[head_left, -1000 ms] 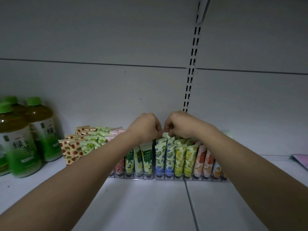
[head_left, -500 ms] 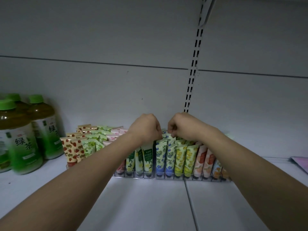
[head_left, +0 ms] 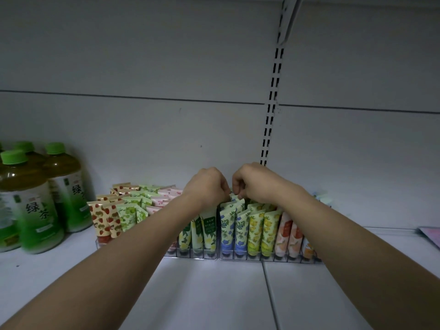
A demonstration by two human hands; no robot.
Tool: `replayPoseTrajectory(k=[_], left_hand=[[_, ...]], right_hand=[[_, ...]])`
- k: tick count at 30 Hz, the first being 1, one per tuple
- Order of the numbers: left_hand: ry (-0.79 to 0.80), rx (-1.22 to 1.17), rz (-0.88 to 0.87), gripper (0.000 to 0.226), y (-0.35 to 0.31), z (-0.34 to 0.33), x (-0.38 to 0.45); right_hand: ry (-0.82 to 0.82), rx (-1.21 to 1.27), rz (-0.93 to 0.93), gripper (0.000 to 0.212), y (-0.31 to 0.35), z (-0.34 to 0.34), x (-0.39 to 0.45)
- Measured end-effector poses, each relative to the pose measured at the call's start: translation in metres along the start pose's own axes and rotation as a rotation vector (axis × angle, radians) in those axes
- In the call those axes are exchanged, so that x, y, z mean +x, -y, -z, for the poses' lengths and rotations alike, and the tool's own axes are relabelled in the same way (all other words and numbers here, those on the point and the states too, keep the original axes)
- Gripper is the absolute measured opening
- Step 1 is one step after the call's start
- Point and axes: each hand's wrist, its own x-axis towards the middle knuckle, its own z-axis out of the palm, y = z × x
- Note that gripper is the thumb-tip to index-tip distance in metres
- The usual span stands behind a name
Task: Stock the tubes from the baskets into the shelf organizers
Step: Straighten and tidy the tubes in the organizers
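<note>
Upright in rows, crimped ends up, caps down: tubes (head_left: 242, 231) in strawberry, green, pink, yellow-flower, blue, lemon and peach prints. Slotted into clear shelf organizers (head_left: 240, 256) set side by side on the white shelf (head_left: 202, 294), touching at the middle.

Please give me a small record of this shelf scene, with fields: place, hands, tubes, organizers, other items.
place: white metal shelf with grey back panel
hands: left hand and right hand, fingers curled, meet above the blue-flower row; what they pinch is hidden
tubes: colourful printed cream tubes stand cap-down in rows: strawberry, green, pink, yellow, blue, lemon, peach
organizers: clear plastic divided trays, side by side, touching
other items: green-capped tea bottles at left; pink flat item at right edge
</note>
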Motion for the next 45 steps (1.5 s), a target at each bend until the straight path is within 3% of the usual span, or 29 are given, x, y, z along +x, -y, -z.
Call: replayPoseTrajectory(k=[10, 21, 33, 45], left_hand=[[0.061, -0.064, -0.006, 0.016, -0.001, 0.008, -0.007], [0.05, -0.114, -0.006, 0.016, 0.003, 0.034, -0.001], [0.103, -0.027, -0.081, 0.006, -0.009, 0.028, -0.018], [0.087, 0.064, -0.036, 0.011, -0.01, 0.016, -0.021]], right_hand=[[0.008, 0.045, -0.002, 0.008, -0.002, 0.002, -0.003], [-0.146, 0.141, -0.007, 0.012, -0.023, 0.044, -0.008], [0.119, 0.046, 0.038, 0.008, -0.012, 0.024, -0.01], [0.11, -0.022, 0.061, 0.004, -0.006, 0.008, -0.011]])
